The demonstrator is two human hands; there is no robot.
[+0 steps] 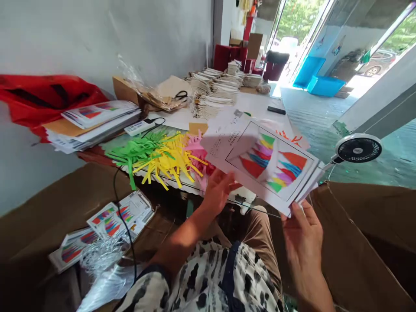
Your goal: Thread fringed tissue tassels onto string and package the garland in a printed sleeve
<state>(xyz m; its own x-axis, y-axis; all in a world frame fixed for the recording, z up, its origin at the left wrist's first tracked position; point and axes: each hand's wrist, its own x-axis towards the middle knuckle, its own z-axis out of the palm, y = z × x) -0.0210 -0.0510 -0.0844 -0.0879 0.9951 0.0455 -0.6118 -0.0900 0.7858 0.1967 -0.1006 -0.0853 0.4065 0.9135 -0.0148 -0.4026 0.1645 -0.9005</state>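
Note:
My right hand [303, 225] grips the lower right corner of several printed paper sleeves [234, 154], held tilted above the table's front edge. Their top face carries pictures of multicoloured tassel bunting. My left hand [219, 190] is by their lower left edge, its fingers loosely bent and apart, with nothing seen in them. Just behind this hand lie pink tassels [196, 149], with yellow tassels [173, 158] and green tassels [139, 149] in a row to the left. Orange tassel strips [289, 138] show past the sleeves' far edge.
A pile of printed sleeves [107, 108] lies at the left beside a red bag [48, 95]. Stacked bundles [217, 91], black scissors [181, 95] and a phone [276, 110] are farther back. A small fan [358, 149] stands right; a cardboard box [367, 208] surrounds my lap.

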